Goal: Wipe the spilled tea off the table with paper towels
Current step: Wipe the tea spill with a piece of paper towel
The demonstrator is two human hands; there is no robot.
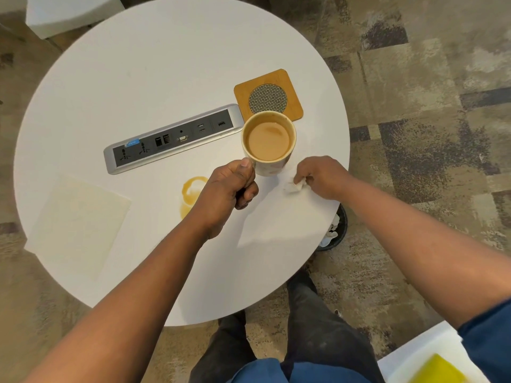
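Two hands share the work at this round white table [154, 64]: the left hand [225, 193] is curled tight around the handle of a mug [269, 143] nearly full of milky tea and appears to hold it clear of the surface, while the right hand [320, 178] pinches a small crumpled paper towel [293, 187] between fingertips and thumb, pressed to the tabletop just beside the mug. The spilled tea [192, 193] lies as a tan ring with a smear below it, partly hidden behind the left wrist and apart from the wad, so the step in hand seems to be clearing the mug away and bringing the towel across to the stain. To do it well, keep the mug level, since it is full enough to slop, and park it on the wooden coaster [268, 95] just beyond; then press and lift the puddle before rubbing. The wad looks small for the job, and the flat sheet [77, 225] lying at the table's left would soak more. The power strip [174, 138] carries a blue sticker, but its writing is too small to read
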